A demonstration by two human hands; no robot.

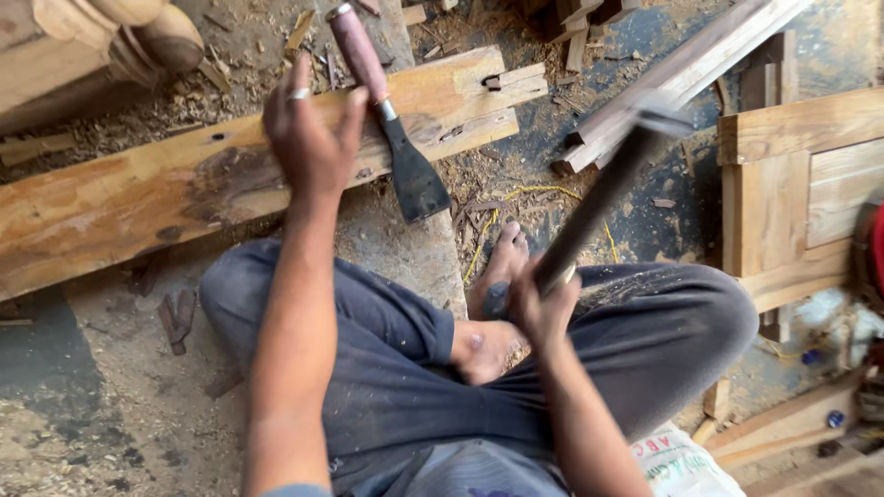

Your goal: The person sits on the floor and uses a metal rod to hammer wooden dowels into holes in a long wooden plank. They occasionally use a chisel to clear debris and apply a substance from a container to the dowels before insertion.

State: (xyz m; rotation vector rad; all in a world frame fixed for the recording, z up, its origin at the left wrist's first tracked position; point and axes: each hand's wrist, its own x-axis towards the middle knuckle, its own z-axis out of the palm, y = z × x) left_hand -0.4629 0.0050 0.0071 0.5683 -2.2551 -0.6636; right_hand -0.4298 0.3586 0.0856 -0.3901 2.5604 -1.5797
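A long wooden beam [138, 189] lies across the floor in front of me, with a notch cut at its right end. My left hand [308, 133], a ring on one finger, rests on the beam with its fingers spread, touching the shaft of a broad chisel [391, 129] with a reddish handle that leans across the beam. My right hand [543, 304] grips the dark handle of a hammer [608, 189], raised and blurred over my right knee. I sit cross-legged, bare feet between my knees.
Sawdust and wood chips cover the floor. A turned wooden post [83, 51] lies at the top left, a wooden panel frame [796, 193] stands at the right, planks [672, 78] lie at the top right, and a yellow cord [516, 198] runs near my foot.
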